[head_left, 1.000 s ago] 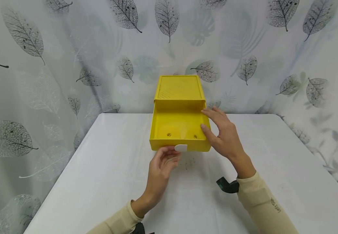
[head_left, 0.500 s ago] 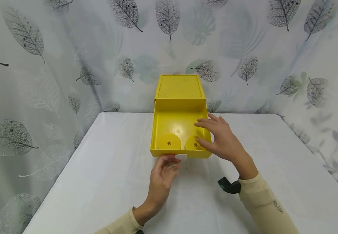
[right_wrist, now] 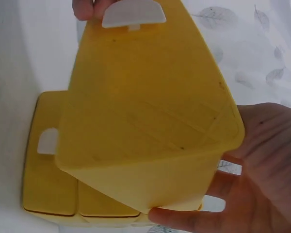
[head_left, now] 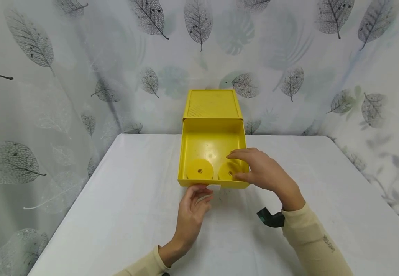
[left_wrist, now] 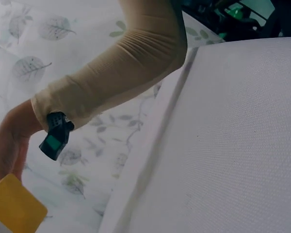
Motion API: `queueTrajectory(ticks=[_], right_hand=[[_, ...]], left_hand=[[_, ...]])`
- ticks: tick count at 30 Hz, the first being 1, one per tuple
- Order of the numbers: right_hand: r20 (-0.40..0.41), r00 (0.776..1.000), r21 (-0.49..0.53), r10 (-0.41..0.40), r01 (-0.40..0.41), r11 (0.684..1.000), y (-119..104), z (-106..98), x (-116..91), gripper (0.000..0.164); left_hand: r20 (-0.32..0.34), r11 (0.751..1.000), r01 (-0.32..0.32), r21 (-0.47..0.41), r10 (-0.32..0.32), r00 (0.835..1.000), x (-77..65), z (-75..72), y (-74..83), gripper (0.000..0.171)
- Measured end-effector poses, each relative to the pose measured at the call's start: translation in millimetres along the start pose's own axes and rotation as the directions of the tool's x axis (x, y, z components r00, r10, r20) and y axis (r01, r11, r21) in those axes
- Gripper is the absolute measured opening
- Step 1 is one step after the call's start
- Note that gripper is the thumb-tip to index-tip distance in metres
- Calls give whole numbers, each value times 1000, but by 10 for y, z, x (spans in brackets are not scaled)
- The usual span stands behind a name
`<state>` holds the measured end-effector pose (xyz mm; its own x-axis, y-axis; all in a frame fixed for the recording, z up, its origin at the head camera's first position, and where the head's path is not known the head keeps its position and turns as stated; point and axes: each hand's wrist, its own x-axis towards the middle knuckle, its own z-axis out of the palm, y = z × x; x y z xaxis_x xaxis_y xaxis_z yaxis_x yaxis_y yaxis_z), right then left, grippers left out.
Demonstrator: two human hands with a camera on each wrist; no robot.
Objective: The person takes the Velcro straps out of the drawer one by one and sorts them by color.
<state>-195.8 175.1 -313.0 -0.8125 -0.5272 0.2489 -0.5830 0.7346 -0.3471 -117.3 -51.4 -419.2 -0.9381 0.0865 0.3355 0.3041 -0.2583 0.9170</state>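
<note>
A yellow drawer (head_left: 204, 142) juts far out of a yellow drawer unit (head_left: 214, 103) in the middle of the head view. Two round yellow discs, a left one (head_left: 193, 169) and a right one (head_left: 223, 171), sit inside by its front wall, each with a centre hole. My left hand (head_left: 189, 219) grips the drawer's front bottom edge beside a white pull tab (head_left: 214, 187). My right hand (head_left: 265, 171) reaches over the drawer's right wall, fingers apart and loosely bent, thumb tip overlapping the right disc. In the right wrist view its fingers (right_wrist: 184, 219) spread beside the drawer.
A white table (head_left: 137, 168) lies under the unit, backed by a leaf-printed curtain (head_left: 113, 69). Lower drawers (right_wrist: 49, 184) with another white tab (right_wrist: 47, 141) show below the open one in the right wrist view. Each sleeve bears a dark wrist camera (head_left: 271, 217).
The drawer's front edge has dropped and come nearer, bringing both discs into view. My right hand has shifted from the right wall's middle toward the right disc. My left hand stays at the front edge.
</note>
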Motion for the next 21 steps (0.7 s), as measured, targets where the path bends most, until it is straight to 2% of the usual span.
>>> queueTrajectory(ticks=[4,7,10,13,17,21], right_hand=[[25,997,-172,-74,77,982,-18,-84,44,56],[27,990,-298,-140,142,944,-30,-151,75,59],[46,983,-364,-180,184,913,-54,-189,98,59],[108,974,-376,-201,227,899,-69,-193,144,59],[227,948,-334,-222,290,897,-53,-176,226,58],[271,936,-323,-226,309,895,-27,-158,278,63]], left_hand=[[0,1000,-6,-5,6,1000,-2,0,12,42],[7,1000,-20,-11,20,1000,8,-10,30,42],[13,1000,-27,-8,27,1000,18,-16,45,43],[9,1000,-21,1,21,1000,16,-21,53,43],[-2,1000,-1,-4,1,1000,9,-27,55,43],[-3,1000,17,-6,-17,1000,11,-29,60,43]])
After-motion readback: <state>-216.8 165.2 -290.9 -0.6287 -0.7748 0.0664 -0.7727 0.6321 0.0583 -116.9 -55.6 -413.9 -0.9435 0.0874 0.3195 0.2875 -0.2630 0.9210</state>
